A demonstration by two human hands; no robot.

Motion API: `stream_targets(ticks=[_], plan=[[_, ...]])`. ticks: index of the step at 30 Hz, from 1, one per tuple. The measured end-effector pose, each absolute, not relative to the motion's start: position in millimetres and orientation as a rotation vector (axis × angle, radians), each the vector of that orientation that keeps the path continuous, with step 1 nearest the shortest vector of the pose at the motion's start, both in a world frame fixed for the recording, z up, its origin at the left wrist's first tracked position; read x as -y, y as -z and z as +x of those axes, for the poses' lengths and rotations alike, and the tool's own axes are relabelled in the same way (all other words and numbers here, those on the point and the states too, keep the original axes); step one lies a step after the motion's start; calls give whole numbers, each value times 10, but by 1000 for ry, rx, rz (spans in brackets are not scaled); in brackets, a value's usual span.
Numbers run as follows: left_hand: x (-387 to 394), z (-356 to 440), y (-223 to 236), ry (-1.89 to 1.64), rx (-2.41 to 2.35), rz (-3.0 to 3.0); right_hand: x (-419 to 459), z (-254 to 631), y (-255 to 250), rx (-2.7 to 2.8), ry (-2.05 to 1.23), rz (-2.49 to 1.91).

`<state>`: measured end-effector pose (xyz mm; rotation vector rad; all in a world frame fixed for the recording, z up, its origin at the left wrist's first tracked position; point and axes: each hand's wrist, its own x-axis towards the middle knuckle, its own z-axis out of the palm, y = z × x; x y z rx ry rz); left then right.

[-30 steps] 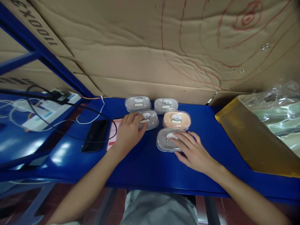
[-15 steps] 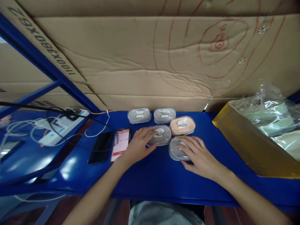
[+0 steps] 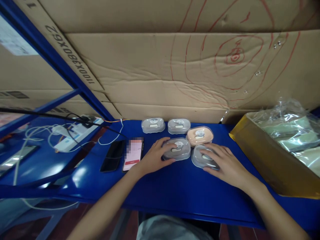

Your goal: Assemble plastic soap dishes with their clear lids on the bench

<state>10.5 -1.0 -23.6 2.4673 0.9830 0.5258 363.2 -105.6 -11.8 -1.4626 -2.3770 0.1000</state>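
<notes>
My left hand (image 3: 157,155) curves over a grey oval box (image 3: 183,154) with a clear lid and a round white sticker. Its thumb lies along the front side and its fingers reach the back and top. Gripped in my right hand (image 3: 226,163) is another grey oval box (image 3: 198,156), set at a slant, with much of its top covered by the fingers. Just behind, a peach oval box (image 3: 203,136) of the same shape touches or nearly touches both. Two more grey boxes, one at the left (image 3: 153,125) and one at the right (image 3: 179,126), stand behind in a row.
Left of my hands lie a lit phone (image 3: 133,155) and a dark phone (image 3: 113,156). A power strip (image 3: 77,135) with tangled white cables sits farther left. On the right is a carton (image 3: 265,160) with plastic-wrapped items. Cardboard (image 3: 140,66) stands behind the blue table (image 3: 170,193).
The view has shifted slightly. My right hand has moved its grey box a little to the right and turned it. My left hand stays on its box, which has moved slightly right.
</notes>
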Motion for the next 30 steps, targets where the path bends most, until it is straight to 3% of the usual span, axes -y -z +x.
stream_targets(ticks=[8,14,17,21,30], plan=[[-7,96,222,-772,-1056,2305,977,3858,25,2252,-244,-1501],[-159,18,357,-929,-1325,2388,853,4111,90,2136,85,-1628],[-156,26,377,-914,-1355,2439,856,4059,54,2154,148,-1580],[-45,86,292,-921,-1260,2581,958,3783,-28,2353,-54,-1442],[166,251,304,-531,-797,2856,1021,3581,70,2451,-223,-1361]])
